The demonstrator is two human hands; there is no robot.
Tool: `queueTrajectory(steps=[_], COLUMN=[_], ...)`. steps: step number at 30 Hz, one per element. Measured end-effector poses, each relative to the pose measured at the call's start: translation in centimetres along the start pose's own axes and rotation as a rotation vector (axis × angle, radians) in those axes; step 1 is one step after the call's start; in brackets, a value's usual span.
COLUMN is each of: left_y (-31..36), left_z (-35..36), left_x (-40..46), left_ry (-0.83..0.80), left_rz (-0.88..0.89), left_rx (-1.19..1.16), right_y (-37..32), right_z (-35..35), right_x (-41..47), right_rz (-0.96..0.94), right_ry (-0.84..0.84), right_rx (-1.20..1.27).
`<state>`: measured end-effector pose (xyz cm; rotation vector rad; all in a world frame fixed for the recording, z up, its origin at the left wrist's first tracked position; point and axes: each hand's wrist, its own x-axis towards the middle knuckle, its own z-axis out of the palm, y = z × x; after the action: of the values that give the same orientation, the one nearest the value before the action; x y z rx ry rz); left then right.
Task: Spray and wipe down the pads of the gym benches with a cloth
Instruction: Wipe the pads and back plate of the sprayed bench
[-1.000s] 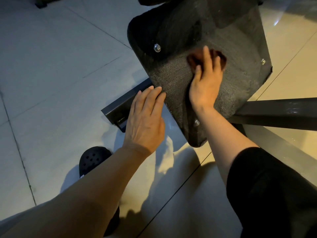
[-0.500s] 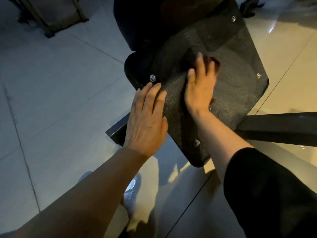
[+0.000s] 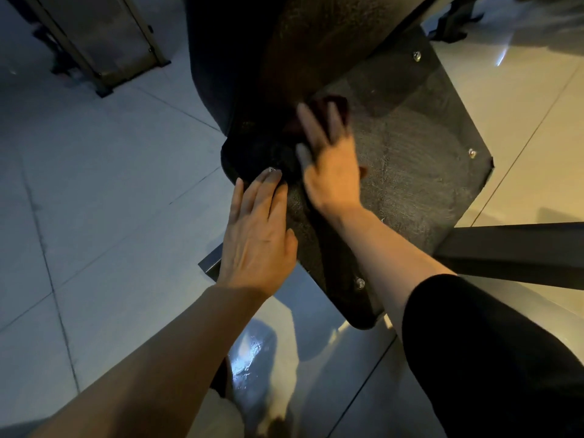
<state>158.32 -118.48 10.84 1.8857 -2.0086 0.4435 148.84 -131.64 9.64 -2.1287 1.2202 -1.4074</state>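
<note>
A black, rough-surfaced bench pad with small round bolts at its corners fills the middle and right of the view. My right hand presses a dark red cloth flat against the pad with straight, spread fingers; most of the cloth is hidden under the hand. My left hand lies flat on the pad's left edge, fingers straight and together. A second dark padded part rises behind the pad at the top.
A black metal frame bar runs out to the right under the pad. Glossy floor tiles surround the bench. Another piece of gym equipment stands at the top left.
My right hand has slid the cloth leftward and upward across the pad toward its left corner. My left hand stays on the pad's left edge. The view has shifted closer.
</note>
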Motion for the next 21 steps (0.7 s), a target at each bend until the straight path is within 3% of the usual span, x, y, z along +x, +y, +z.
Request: queueTrajectory(steps=[2, 4, 10, 11, 15, 17, 21], left_y=[0.2, 0.5, 1.1, 1.2, 2.4, 3.3, 4.3], left_z=[-0.1, -0.1, 0.4, 0.5, 1.2, 1.8, 2.5], left_x=[0.2, 0.4, 1.0, 1.1, 1.6, 1.7, 2.1], left_ry=[-0.001, -0.010, -0.021, -0.016, 0.016, 0.016, -0.005], left_rz=[-0.004, -0.004, -0.010, -0.014, -0.046, -0.021, 0.039], left_rx=[0.010, 0.018, 0.012, 0.007, -0.042, -0.036, -0.008], right_y=[-0.6, 0.7, 3.4, 2.7, 1.0, 2.6, 7.7], right_z=[0.5, -0.1, -0.9, -0.6, 0.3, -0.4, -2.8], right_x=[0.0, 0.8, 2.2, 2.0, 1.6, 2.6, 3.0], right_rz=[-0.159, -0.179, 0.281, 0.252, -0.179, -0.229, 0.161], right_ry=[-0.094, -0.098, 0.112, 0.113, -0.045, -0.067, 0.057], right_rx=[0.001, -0.033, -0.030, -0.041, -0.041, -0.091, -0.234])
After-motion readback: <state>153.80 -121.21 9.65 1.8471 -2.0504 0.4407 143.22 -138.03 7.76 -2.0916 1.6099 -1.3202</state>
